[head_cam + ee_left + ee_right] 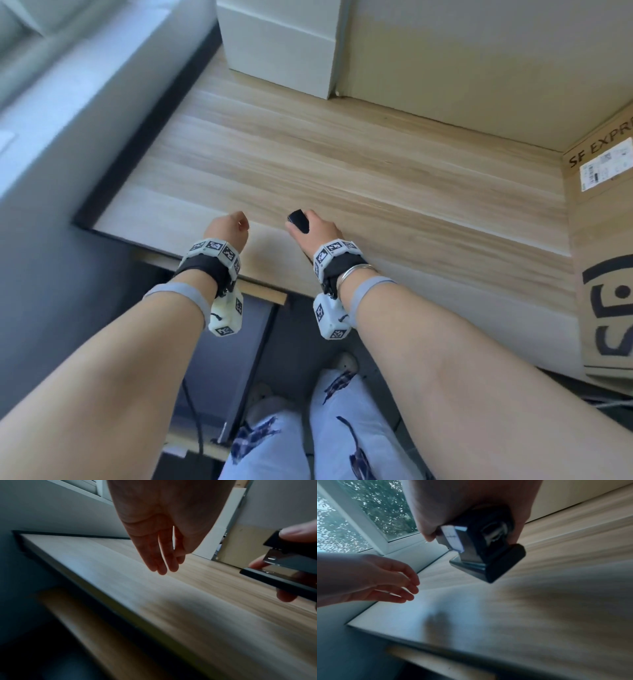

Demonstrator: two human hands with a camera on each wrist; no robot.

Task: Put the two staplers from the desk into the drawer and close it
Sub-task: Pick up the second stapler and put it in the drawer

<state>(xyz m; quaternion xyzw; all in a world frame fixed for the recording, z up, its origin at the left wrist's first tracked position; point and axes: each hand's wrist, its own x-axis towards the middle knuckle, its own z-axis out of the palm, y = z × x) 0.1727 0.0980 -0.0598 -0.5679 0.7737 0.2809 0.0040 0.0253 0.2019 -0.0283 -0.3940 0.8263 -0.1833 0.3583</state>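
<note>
My right hand (313, 231) grips a black stapler (299, 221) a little above the wooden desk (342, 164), near its front edge. The stapler's black base and metal magazine (486, 551) show under the palm in the right wrist view, and its front end (281, 566) shows in the left wrist view with fingers curled round it. My left hand (227, 228) hovers empty over the desk's front left part, fingers (161, 561) straight and relaxed, pointing down. A wooden drawer front edge (260, 289) shows under the desk's front edge. I see no second stapler.
A white box (281, 44) stands at the desk's back. A brown SF Express carton (603, 219) fills the right side. A window sill (68, 85) and window run along the left. My legs and dark furniture lie below the desk.
</note>
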